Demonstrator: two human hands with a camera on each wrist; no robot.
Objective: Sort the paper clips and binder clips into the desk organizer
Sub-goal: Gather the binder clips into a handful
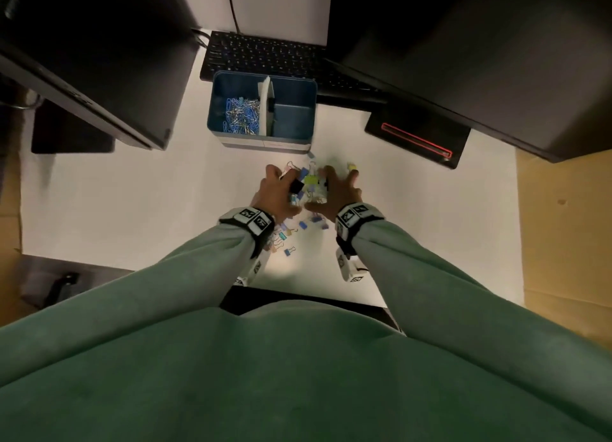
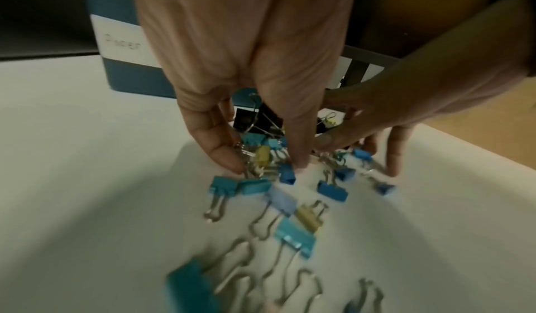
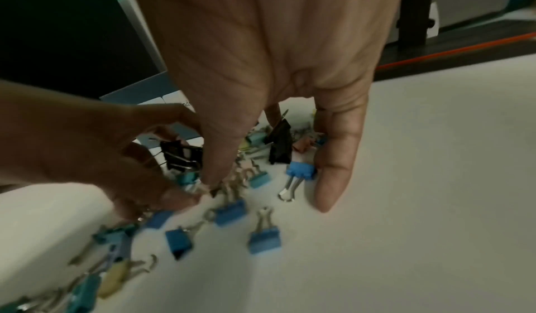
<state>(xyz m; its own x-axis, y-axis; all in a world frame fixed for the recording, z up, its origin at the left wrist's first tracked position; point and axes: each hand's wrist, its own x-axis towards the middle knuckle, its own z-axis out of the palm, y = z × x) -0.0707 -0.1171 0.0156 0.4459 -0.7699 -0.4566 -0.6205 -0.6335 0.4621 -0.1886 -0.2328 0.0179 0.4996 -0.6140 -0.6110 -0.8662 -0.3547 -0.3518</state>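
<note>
A blue desk organizer stands ahead of my hands; its left compartment holds paper clips, and its right compartment looks empty. Just in front of it lies a heap of coloured binder clips on the white desk. My left hand has its fingers curled into the heap, with its fingertips pinching several clips. Facing it from the right, my right hand has spread fingers. Its fingertips rest on the desk beside a blue clip.
More binder clips lie scattered between my wrists, nearer to me. A black keyboard sits behind the organizer. Dark monitors overhang at the left and right. A black base with a red line sits at the right.
</note>
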